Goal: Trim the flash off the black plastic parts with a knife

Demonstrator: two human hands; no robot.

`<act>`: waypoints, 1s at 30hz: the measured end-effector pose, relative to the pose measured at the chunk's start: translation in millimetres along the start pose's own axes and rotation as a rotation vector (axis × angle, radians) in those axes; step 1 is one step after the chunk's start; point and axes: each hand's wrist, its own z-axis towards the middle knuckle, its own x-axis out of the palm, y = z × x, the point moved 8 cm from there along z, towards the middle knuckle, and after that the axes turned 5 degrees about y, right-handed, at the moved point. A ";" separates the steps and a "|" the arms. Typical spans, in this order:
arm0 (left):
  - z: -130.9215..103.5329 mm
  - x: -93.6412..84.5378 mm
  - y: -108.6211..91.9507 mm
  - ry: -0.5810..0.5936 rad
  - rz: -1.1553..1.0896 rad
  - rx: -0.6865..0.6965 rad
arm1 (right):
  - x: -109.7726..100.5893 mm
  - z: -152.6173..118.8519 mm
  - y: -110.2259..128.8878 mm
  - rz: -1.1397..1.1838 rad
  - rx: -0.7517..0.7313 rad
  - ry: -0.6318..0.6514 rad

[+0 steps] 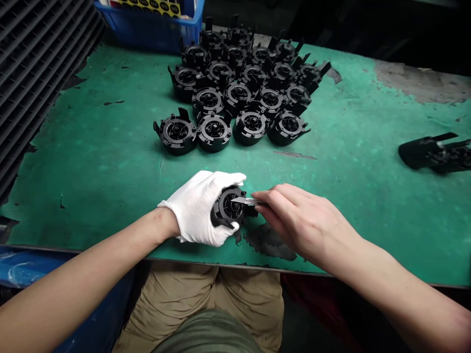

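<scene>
My left hand (202,208), in a white glove, is wrapped round a round black plastic housing (222,205) near the front edge of the bench. The housing's ribbed open face is turned up, and thin tabs stick out from its rim. Bare and coming from the right, my right hand (294,211) pinches a craft knife (250,200). Its pointed silver blade lies over the middle of the housing's face; whether it touches the plastic I cannot tell. The knife's handle is mostly hidden by my fingers.
Several similar black housings (214,130) stand in packed rows at the back of the green bench (121,147). A blue bin (154,32) is behind them. Black slatted trays (40,63) lean at left. More black parts (423,151) lie at far right.
</scene>
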 end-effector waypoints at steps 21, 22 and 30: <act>4.0 1.0 11.1 -0.031 -0.043 -0.072 | -0.2 -8.6 -3.8 -0.018 0.025 0.044; 5.3 0.0 14.2 -0.045 -0.043 -0.102 | -1.7 -10.6 -2.4 0.012 0.054 0.033; 3.8 -6.4 -1.8 -0.018 -0.039 -0.008 | 20.9 -38.7 23.6 0.227 0.229 0.016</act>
